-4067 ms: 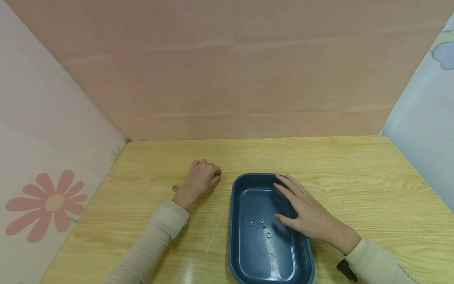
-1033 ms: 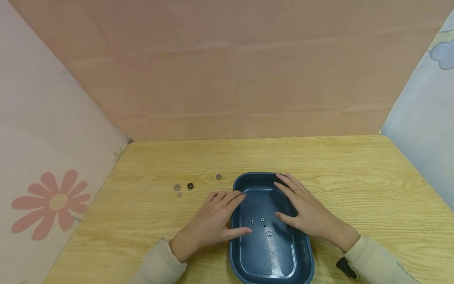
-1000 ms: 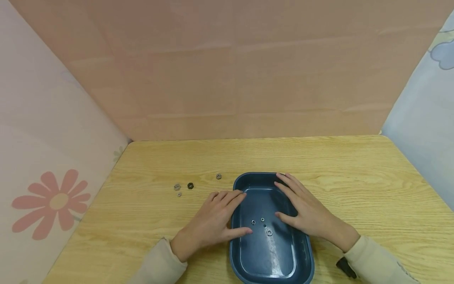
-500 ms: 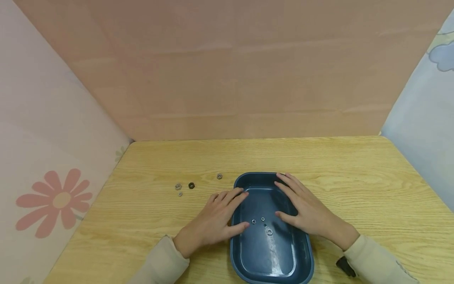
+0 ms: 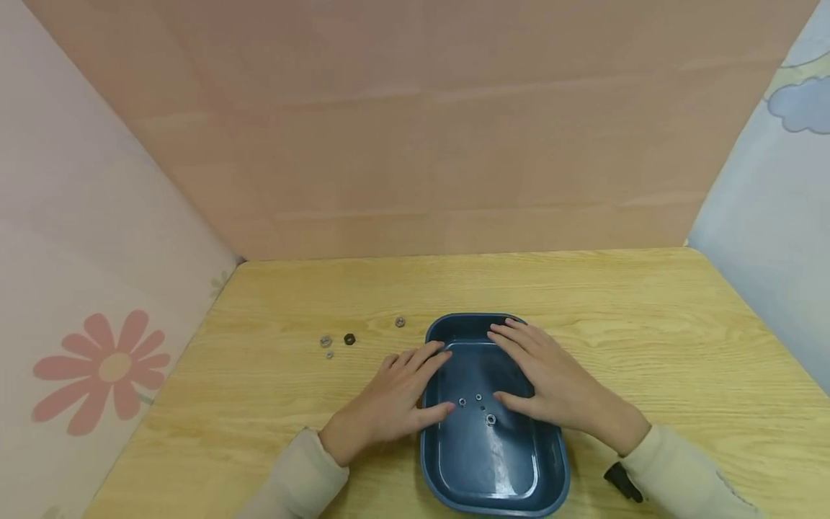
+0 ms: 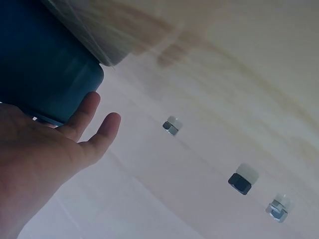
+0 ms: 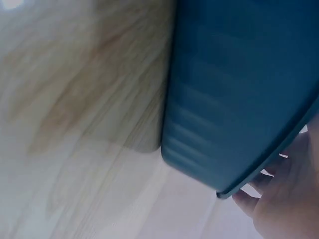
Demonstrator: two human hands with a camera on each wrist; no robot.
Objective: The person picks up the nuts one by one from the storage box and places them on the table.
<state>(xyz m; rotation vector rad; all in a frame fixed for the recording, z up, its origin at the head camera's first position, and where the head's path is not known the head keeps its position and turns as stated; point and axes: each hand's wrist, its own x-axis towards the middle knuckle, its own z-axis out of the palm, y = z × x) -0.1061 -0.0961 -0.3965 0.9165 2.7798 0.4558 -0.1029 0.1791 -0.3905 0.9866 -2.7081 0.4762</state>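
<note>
A dark blue tray [image 5: 489, 461] lies on the table between both hands. On its left rim rests my left hand [image 5: 392, 407], fingers and thumb loosely extended over the inside. My right hand [image 5: 551, 375] lies over the right rim with the fingers spread and the thumb reaching inward. Neither hand holds a nut. Inside the tray are a larger silver nut [image 5: 491, 419], two smaller silver nuts [image 5: 462, 401] and a tiny dark piece [image 5: 483, 408]. In the left wrist view, the fingers [image 6: 103, 132] are extended beside the tray wall.
Left of the tray, on the wooden table [image 5: 622, 303], lie a black nut [image 5: 349, 339], a large silver nut [image 5: 326, 341], a small nut [image 5: 329, 355] and a farther nut [image 5: 400, 322]. A black object [image 5: 623, 481] sits by the right sleeve. Papered walls enclose the table.
Four seconds ago my left hand was beyond the tray's left side, fingers curled around a small nut; now it rests on the rim. My right hand and the tray have shifted slightly left.
</note>
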